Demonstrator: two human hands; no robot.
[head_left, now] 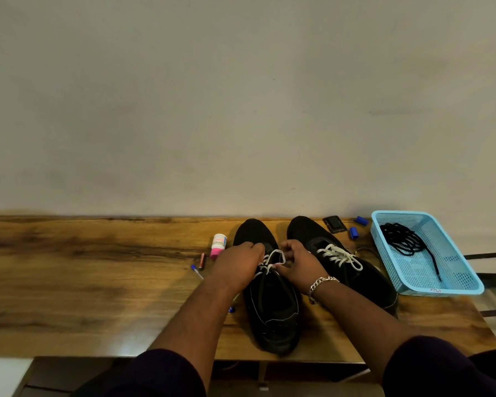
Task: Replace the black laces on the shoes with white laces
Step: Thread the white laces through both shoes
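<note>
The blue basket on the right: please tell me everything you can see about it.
The blue basket looks like light blue plastic, rectangular, with perforated mesh walls and floor and a solid rim. It rests at the right end of the wooden table, near the wall. A bundle of black laces lies inside, one end trailing toward the near side. Neither hand touches it.

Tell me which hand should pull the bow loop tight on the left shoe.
Probably the right hand: it pinches the white lace loop. The left hand grips the crossing below and can steady it.
</note>
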